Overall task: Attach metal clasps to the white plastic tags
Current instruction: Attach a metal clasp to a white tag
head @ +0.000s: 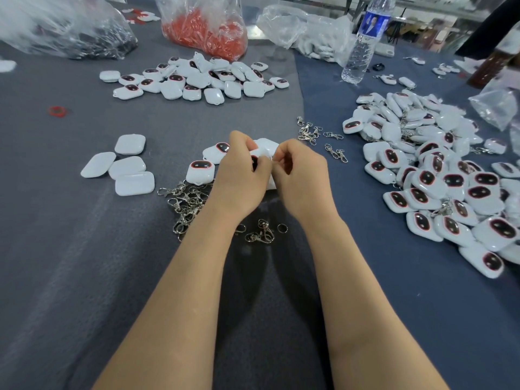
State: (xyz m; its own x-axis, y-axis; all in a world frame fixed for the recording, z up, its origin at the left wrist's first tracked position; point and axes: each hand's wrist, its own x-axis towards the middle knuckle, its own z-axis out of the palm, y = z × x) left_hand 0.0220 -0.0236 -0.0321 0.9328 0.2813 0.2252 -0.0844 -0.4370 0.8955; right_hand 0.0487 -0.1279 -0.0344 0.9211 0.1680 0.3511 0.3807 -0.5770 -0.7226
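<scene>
My left hand [242, 175] is closed around a white plastic tag [258, 156] held above the cloth at the centre. My right hand [302, 175] pinches at the tag's edge with thumb and forefinger; whatever it holds is hidden by the fingers. More white tags [200, 170] with dark red-rimmed faces lie just left of my hands. A heap of metal clasps [185, 202] sits under my left wrist, and a few loose clasps [260, 233] lie between my forearms.
A big pile of tags with clasps [439, 175] fills the right side. Another tag pile [197, 78] lies further back, plain tags [126, 167] at left, loose clasps [312, 133] right of my hands. Plastic bags [205, 26] and a water bottle [363, 43] stand at the back on the grey cloth [84, 249].
</scene>
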